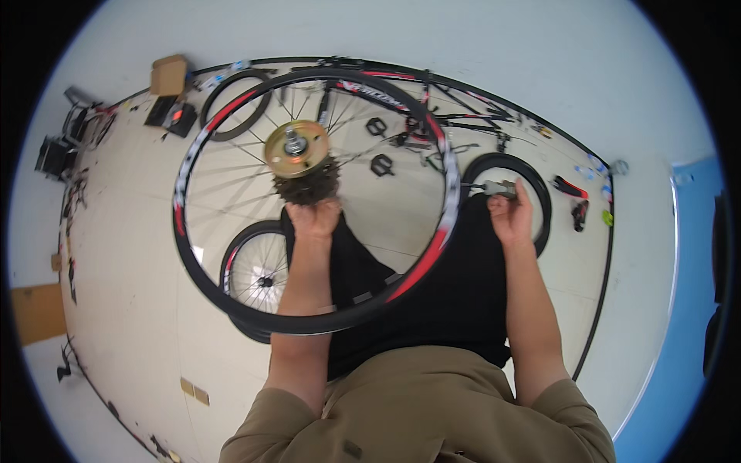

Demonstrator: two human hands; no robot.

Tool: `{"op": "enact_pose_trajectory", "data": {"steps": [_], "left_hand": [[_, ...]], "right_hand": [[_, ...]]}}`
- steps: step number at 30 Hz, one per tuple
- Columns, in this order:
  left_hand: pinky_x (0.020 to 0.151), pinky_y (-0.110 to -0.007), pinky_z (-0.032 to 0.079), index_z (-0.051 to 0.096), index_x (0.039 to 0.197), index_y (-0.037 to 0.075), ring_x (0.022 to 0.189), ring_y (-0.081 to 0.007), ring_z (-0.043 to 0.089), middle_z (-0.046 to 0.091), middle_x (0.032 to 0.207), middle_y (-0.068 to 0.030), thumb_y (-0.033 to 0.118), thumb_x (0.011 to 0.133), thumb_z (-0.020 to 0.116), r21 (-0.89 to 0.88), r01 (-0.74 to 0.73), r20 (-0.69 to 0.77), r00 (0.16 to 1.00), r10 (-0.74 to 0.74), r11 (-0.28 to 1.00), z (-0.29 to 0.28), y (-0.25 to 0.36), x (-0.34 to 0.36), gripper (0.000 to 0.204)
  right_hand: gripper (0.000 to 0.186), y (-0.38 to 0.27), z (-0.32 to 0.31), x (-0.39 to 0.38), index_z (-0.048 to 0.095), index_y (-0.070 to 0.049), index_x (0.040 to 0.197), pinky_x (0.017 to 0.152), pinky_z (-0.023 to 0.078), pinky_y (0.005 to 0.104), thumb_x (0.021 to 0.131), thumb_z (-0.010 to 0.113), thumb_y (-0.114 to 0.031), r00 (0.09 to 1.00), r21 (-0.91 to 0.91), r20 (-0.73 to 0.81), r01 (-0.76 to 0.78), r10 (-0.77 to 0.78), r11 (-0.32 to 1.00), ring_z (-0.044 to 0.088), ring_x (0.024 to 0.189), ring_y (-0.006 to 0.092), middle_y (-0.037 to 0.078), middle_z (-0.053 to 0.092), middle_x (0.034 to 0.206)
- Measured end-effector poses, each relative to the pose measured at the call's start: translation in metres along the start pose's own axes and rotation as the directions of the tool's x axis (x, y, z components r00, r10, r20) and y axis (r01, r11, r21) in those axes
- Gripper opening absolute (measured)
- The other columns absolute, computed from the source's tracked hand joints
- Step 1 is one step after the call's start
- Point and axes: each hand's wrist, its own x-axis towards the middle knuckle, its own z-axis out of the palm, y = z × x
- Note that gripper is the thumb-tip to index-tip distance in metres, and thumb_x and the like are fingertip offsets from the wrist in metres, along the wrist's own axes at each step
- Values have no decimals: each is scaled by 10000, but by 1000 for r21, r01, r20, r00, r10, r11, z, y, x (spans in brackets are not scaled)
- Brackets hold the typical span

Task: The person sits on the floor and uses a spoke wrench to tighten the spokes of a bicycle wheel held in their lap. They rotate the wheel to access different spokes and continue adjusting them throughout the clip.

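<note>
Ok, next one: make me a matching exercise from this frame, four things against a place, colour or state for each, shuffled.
Column one
1. left hand
2. right hand
3. disc
4. box

Column two
A. gold-coloured, around the axle of the raised wheel
B. brown, toward the upper left of the picture
C. holding a tool
D. just below the sprockets in the picture

Right pairs: 1-D, 2-C, 3-A, 4-B
</note>
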Motion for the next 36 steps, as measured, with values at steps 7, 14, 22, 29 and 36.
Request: {"op": "enact_pose_trajectory", "data": {"steps": [7, 14, 22, 29, 36], "left_hand": [[671, -359, 632, 546, 1256, 11, 954, -294, 683, 637, 1163, -199, 378, 951, 490, 66, -41, -113, 992, 48, 997, 7, -7, 3, 481], [711, -366, 638, 533, 1246, -20, 980, -314, 683, 632, 1168, -208, 344, 960, 491, 23, -41, -121, 992, 43, 999, 9, -7, 4, 465], [705, -367, 640, 552, 1218, -22, 955, -305, 695, 655, 1140, -190, 339, 959, 495, 37, -30, -121, 992, 34, 999, 13, -9, 6, 448], [677, -355, 640, 554, 1215, -26, 938, -302, 698, 651, 1149, -200, 339, 961, 490, 42, -56, -120, 991, 61, 998, 14, -9, 5, 449], [675, -356, 641, 550, 1216, -32, 934, -317, 697, 650, 1141, -210, 342, 962, 489, 81, -52, -113, 992, 61, 995, 17, -11, 5, 456]], "right_hand": [[249, -3, 5, -5, 601, -50, 905, 598, 454, 295, 976, 565, -286, 999, -40, -2, 49, -49, 998, 502, 577, 131, 27, 603, 741], [259, -3, 6, -4, 605, -41, 920, 600, 456, 289, 976, 568, -290, 999, -46, 9, 46, -46, 998, 502, 587, 128, 22, 579, 730], [261, -4, 5, -4, 607, -32, 920, 600, 461, 290, 971, 580, -286, 999, -44, -1, 51, -51, 998, 507, 592, 129, 24, 587, 743], [262, -3, 7, -6, 606, -36, 918, 598, 463, 288, 971, 580, -292, 998, -46, 3, 57, -57, 997, 505, 591, 124, 22, 594, 750], [259, -3, 8, -7, 601, -38, 924, 594, 465, 286, 972, 580, -291, 998, -56, 1, 65, -65, 996, 505, 589, 123, 23, 599, 762]]}}
